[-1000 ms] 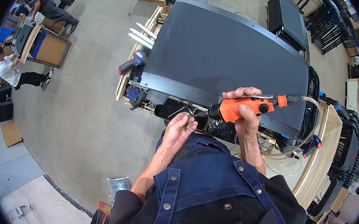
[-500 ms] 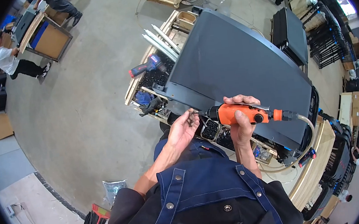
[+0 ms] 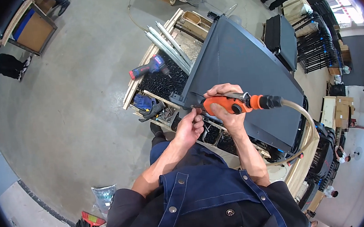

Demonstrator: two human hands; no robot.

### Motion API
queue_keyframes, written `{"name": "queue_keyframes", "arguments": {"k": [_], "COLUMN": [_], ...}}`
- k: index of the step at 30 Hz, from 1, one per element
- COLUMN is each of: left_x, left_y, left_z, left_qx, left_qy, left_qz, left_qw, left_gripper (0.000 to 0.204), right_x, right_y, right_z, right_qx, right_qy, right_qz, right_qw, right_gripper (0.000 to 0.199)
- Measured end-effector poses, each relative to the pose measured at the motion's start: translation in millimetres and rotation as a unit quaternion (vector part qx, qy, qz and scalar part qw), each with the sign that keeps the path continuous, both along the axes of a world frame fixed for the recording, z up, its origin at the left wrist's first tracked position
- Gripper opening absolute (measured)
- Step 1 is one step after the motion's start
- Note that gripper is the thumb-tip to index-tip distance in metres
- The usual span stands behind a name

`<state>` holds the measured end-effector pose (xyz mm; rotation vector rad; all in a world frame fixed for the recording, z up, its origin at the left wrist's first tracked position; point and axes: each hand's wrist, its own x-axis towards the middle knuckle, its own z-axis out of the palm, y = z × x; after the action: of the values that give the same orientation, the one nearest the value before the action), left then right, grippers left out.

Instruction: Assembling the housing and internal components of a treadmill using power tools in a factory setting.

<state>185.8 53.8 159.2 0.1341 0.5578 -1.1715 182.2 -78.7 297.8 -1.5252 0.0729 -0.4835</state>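
My right hand (image 3: 226, 108) grips an orange air screwdriver (image 3: 220, 105), its nose toward the left and a pale hose (image 3: 306, 117) trailing from its rear. My left hand (image 3: 190, 128) is closed in a pinch right at the tool's tip, at the near-left corner of a large dark grey panel (image 3: 244, 72). Small dark screws seem to sit in its curled fingers, mostly hidden now. Whether the tip touches the panel, I cannot tell.
A cordless drill (image 3: 153, 66) lies on a heap of black screws (image 3: 165, 80) in a wooden tray. Pale metal tubes (image 3: 170, 46) lie beyond it. Blue gloves (image 3: 144, 101) and bins of black parts (image 3: 212, 134) are close by. Several people work around the floor.
My right hand has brought the air screwdriver left and slightly up, over the panel's corner. The fingers of my left hand have curled in, hiding the small screws. The view has shifted too.
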Motion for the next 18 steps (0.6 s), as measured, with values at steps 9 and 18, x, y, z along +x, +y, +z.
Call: {"name": "queue_keyframes", "arguments": {"k": [9,18], "left_x": [-17.4,-27.6], "left_y": [21.2,32.8], "left_z": [15.3,21.5], "left_qx": [0.065,0.078], "left_qy": [-0.089,-0.142], "left_qz": [-0.176,-0.200], "left_qw": [0.978,0.966], "left_gripper": [0.025,0.027], "right_x": [23.9,19.0], "right_y": [8.1,22.1], "right_z": [-2.6,-12.6], "right_qx": [-0.050,-0.061], "right_qy": [0.004,0.035], "right_qz": [0.090,0.058], "right_qw": [0.995,0.996], "right_gripper": [0.041,0.036]}}
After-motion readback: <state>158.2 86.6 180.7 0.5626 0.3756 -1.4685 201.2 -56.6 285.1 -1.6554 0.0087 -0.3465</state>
